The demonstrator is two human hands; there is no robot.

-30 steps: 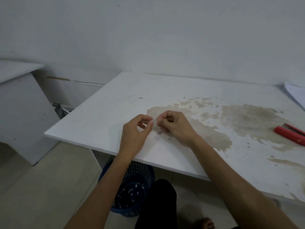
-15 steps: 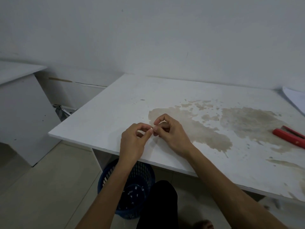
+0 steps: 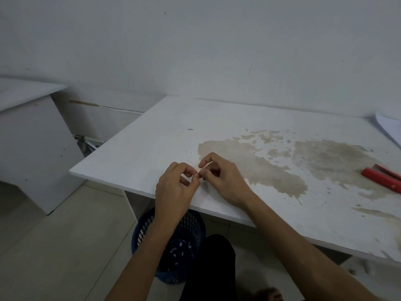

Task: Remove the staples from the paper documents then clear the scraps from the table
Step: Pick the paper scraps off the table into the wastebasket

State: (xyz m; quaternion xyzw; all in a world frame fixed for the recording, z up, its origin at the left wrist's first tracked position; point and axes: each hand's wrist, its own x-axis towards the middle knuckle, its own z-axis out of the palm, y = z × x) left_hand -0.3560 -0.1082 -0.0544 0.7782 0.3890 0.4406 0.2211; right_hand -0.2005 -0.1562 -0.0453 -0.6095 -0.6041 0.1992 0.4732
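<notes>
My left hand (image 3: 173, 187) and my right hand (image 3: 225, 181) meet fingertip to fingertip just above the white table (image 3: 141, 148), near its front edge. Both pinch at the same spot, where a tiny pale scrap (image 3: 199, 175) seems to sit; it is too small to identify. My right index finger is lifted clear of the pinch. A red staple tool (image 3: 382, 178) lies on the table at the far right. The corner of a white paper document (image 3: 390, 129) shows at the right edge.
A blue mesh waste basket (image 3: 143, 231) stands on the floor under the table's front edge, below my left forearm, with several white bits inside. A large brown stain (image 3: 271, 166) covers the table's middle. A white cabinet (image 3: 28, 137) stands to the left.
My hands, slightly apart a second ago, have closed until the fingertips touch. My right index finger has lifted. The view has shifted slightly.
</notes>
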